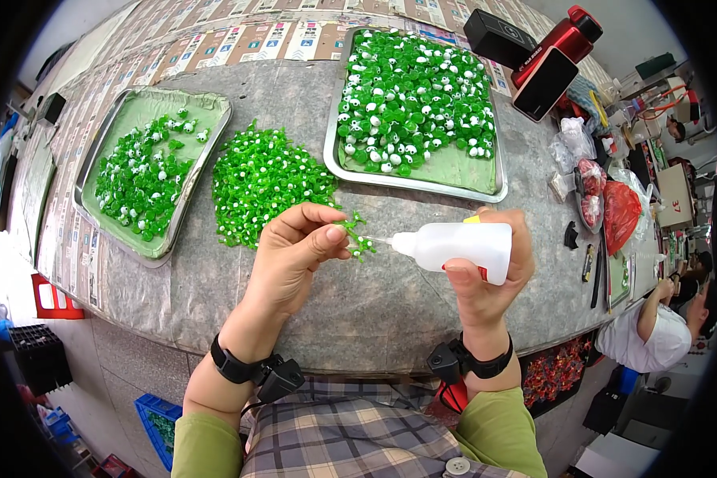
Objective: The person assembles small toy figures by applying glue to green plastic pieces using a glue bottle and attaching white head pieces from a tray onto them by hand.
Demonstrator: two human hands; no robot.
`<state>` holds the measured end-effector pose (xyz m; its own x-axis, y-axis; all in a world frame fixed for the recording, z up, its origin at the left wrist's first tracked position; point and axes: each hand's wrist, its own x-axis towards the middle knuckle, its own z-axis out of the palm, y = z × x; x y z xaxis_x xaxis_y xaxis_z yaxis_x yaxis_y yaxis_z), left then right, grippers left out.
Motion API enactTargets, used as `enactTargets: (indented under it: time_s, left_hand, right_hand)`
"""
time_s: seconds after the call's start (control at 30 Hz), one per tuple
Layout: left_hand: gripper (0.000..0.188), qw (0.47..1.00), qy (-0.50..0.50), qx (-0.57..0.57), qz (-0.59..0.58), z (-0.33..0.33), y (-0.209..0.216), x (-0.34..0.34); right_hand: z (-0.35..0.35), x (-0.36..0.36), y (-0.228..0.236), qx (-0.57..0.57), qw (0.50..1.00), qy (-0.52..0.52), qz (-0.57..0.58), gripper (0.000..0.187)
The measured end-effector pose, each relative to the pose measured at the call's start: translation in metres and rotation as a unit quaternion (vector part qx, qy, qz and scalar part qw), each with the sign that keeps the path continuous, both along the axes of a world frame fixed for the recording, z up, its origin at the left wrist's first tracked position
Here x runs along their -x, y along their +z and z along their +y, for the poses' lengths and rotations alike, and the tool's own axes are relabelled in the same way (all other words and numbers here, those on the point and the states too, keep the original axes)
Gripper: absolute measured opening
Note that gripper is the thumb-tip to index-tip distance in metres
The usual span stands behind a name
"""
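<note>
My left hand pinches a small green plastic piece with white dots between thumb and forefinger. Around a white squeeze bottle with a thin nozzle, my right hand is closed. The bottle lies nearly level, its nozzle pointing left; the tip is at or very near the green piece, and contact cannot be told. Just beyond my left hand is a heap of similar green pieces with white dots.
A metal tray at left and a larger tray at the back hold green pieces with white panda-like heads. At right are a red bottle, a phone, a black box, and a red bag. Another person sits far right.
</note>
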<state>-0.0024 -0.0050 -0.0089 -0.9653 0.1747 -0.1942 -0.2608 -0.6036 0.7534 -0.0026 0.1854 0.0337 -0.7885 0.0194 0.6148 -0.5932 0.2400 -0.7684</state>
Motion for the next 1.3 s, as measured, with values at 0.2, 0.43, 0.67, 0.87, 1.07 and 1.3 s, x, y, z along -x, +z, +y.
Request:
enactTargets:
  time_s: [0.2,0.43,0.67,0.87,1.07,1.3]
  left_hand:
    - [0.015,1.000,-0.002,0.005,-0.006,0.001,0.000,0.000]
    - [0.014,1.000,0.009,0.003,-0.012,-0.002,0.000,-0.001]
    - [0.014,1.000,0.006,-0.007,-0.020,0.000,0.000,0.000]
    - [0.014,1.000,0.000,-0.001,-0.019,0.000,0.000,0.002]
    - [0.014,1.000,0.006,0.005,-0.018,-0.002,-0.001,0.000]
    - [0.014,1.000,0.009,-0.002,-0.027,0.000,0.001,0.001]
  right_hand:
    - [0.010,-0.001,-0.001,0.044,0.999,-0.013,0.005,0.039]
    - [0.061,0.017,0.007,0.089,0.976,-0.062,-0.187,0.036]
    - [0.122,0.013,-0.039,0.069,0.947,-0.094,-0.298,0.039]
    - [0.123,0.006,-0.035,0.019,0.956,-0.165,-0.243,0.042]
    - [0.065,0.030,0.021,-0.294,0.943,-0.143,-0.057,0.025]
    - [0.030,0.096,-0.037,-0.481,0.874,-0.040,-0.059,0.019]
